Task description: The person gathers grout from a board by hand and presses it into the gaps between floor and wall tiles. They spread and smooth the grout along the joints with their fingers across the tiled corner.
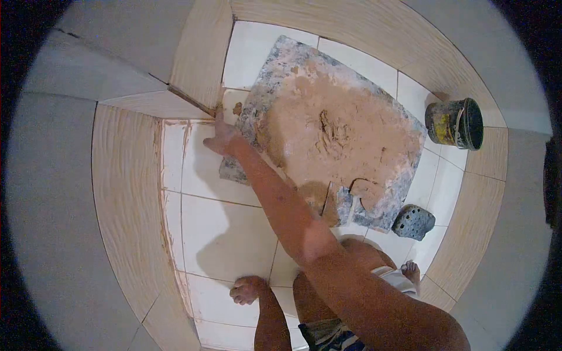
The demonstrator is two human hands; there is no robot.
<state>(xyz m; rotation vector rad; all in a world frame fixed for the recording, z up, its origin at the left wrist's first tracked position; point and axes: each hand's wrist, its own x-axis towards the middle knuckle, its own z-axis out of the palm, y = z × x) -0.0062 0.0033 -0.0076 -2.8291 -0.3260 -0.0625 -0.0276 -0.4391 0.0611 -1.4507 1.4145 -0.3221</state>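
Note:
My right hand [223,137] reaches to the corner where the wood-look skirting tile [199,58] meets the white floor tiles [219,225]. Its fingers stretch forward, one fingertip touching the joint, the thumb apart. Low on the left, my left hand [249,290] is closed with its fingers curled, close to the floor; whatever might be inside is hidden. A stained board [266,73] lies beside my right forearm, spread with pinkish-brown paste [304,123]. On its near edge rests a flat-bladed tool [331,205], partly smeared with paste.
A black bucket [445,124] with a wire handle stands at the right wall. Near the board's right corner sits a dark, pitted block [414,222]. Wood-look skirting tiles [126,175] border the floor, brown paste along their base. My bare foot [411,270] is at lower right.

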